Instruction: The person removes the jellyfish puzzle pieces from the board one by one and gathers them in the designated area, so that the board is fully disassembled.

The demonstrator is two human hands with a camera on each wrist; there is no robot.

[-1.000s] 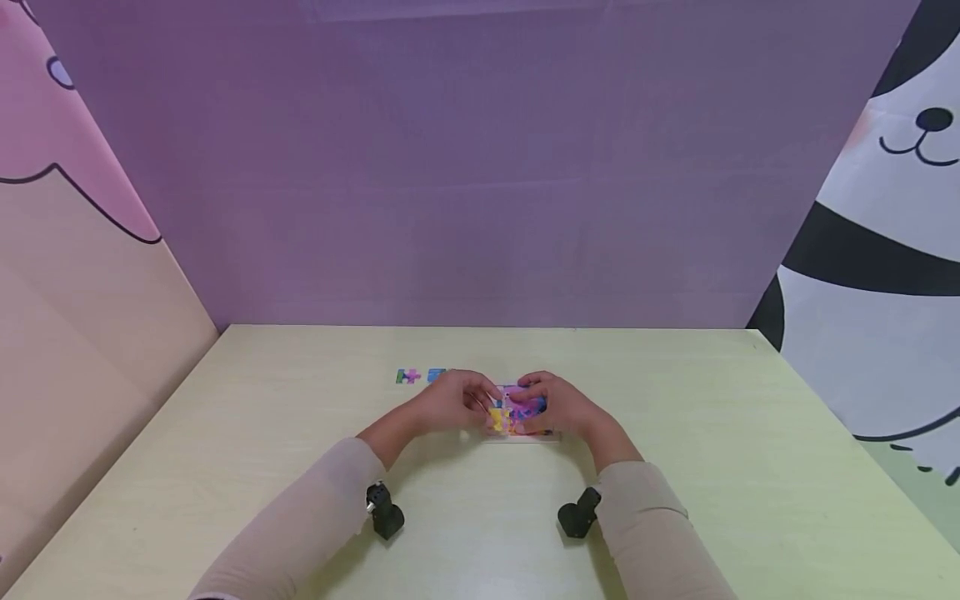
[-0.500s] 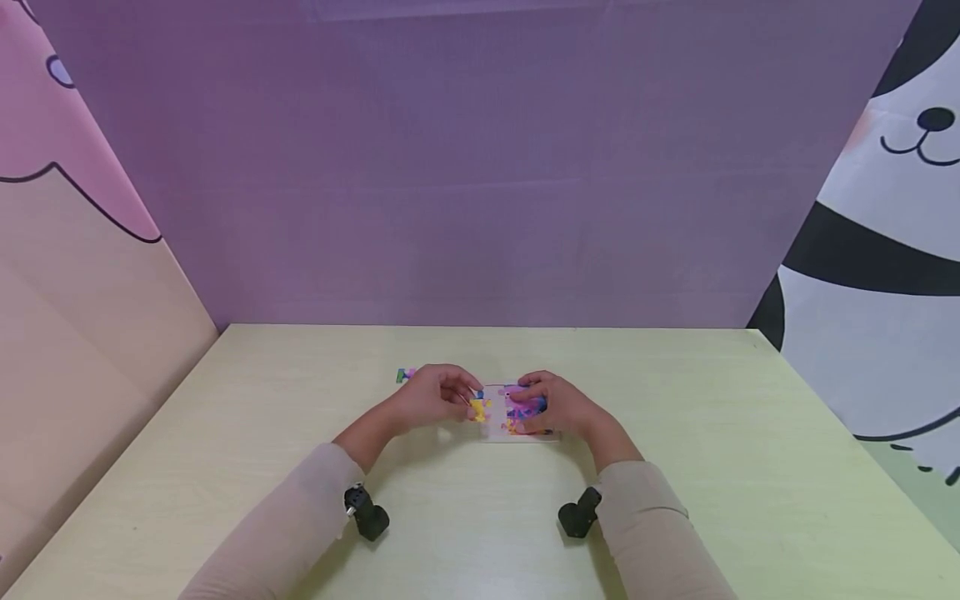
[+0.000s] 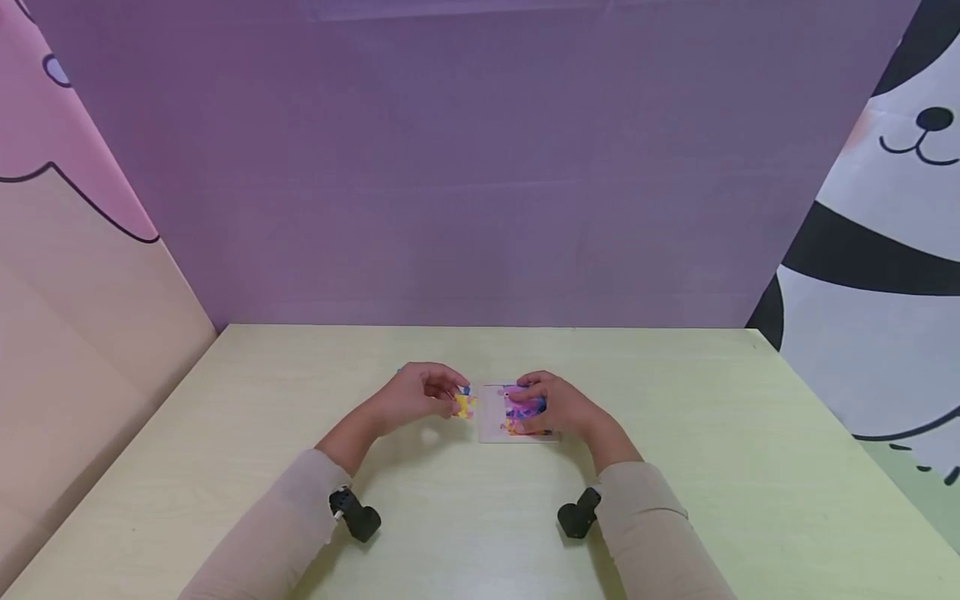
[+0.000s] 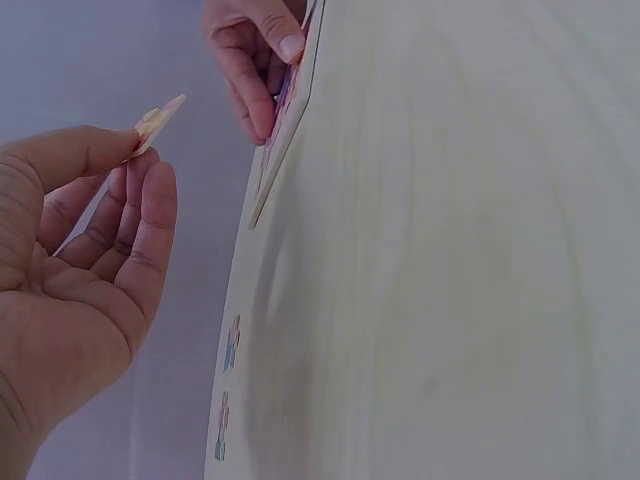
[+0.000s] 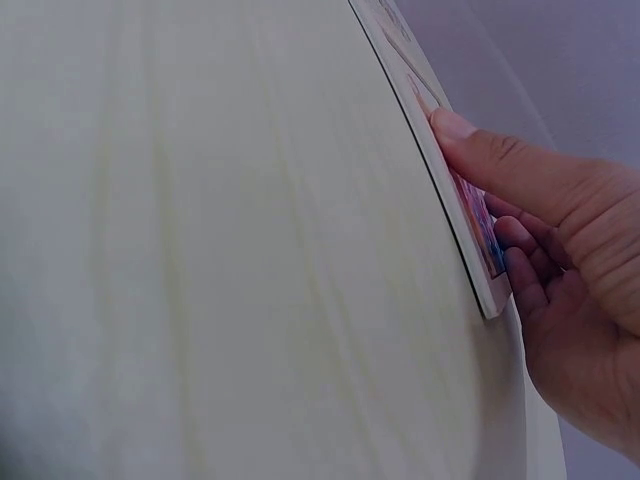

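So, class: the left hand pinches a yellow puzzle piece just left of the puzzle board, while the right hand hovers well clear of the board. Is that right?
Not quite. The right hand does not hover clear; its fingers rest on the puzzle board, as the right wrist view shows. The left hand does pinch the yellow puzzle piece.

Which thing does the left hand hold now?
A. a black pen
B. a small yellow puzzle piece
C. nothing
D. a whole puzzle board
B: the left hand pinches a small yellow puzzle piece beside the puzzle board, which the right hand steadies.
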